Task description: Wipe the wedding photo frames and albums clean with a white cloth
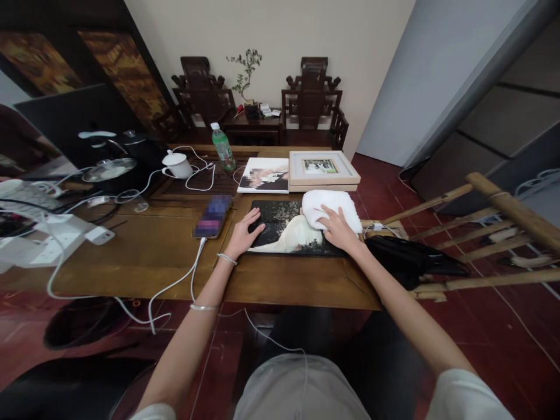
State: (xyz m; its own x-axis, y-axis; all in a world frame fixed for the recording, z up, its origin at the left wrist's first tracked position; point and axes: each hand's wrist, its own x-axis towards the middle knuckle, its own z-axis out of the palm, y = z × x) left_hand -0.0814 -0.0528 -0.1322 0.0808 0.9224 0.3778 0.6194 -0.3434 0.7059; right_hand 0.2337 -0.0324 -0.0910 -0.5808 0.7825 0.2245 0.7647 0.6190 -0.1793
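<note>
A dark photo panel (280, 236) with a pale dress pictured on it lies flat on the wooden table near its front edge. My left hand (244, 234) rests at the panel's left edge, fingers stretched out and holding nothing. On the panel's upper right part, my right hand (340, 230) presses a folded white cloth (328, 207) against the surface, fingers over the cloth. The cloth covers that corner of the picture and reaches past its edge. Just behind the panel are a white-edged photo print (265, 175) and a light wood picture frame (324, 170).
A charging phone (213, 216) with a white cable lies left of my left hand. Farther back stand a green-labelled bottle (223, 147) and a lidded white cup (177, 164). Power strips (56, 239) crowd the left side. A bamboo chair (494, 233) holds a black bag (411, 256) at right.
</note>
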